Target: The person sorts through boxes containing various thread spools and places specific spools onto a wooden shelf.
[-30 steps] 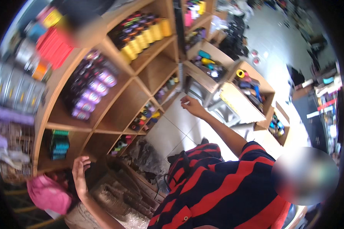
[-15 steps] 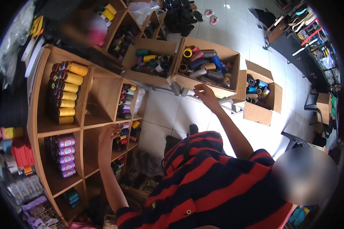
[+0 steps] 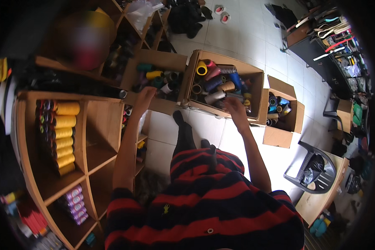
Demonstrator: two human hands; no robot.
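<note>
My left hand (image 3: 146,98) is raised over the near side of the left cardboard box (image 3: 133,66); its fingers look loosely stretched and nothing shows in them. Inside that box lie green, yellow, white and dark thread spools, such as a yellow spool (image 3: 154,75). Over the near edge of the middle cardboard box (image 3: 221,57), my right hand (image 3: 236,110) reaches with fingers apart toward the spools. Closest to its fingertips lie a grey thread cone (image 3: 215,97) and a tan thread cone (image 3: 226,86). A blue cone (image 3: 235,80) and a yellow cone (image 3: 201,68) lie farther in.
A wooden shelf (image 3: 84,137) at left holds stacked yellow spools (image 3: 64,134) and purple-labelled spools (image 3: 76,204). A third open box (image 3: 298,116) with spools stands right of the middle one. A dark chair (image 3: 306,166) stands at the right. White tiles (image 3: 166,129) cover the floor.
My left hand has left the shelf compartments and moved up to the left box. My right hand has moved slightly right and into the middle box's opening. The view has turned and shifted.
</note>
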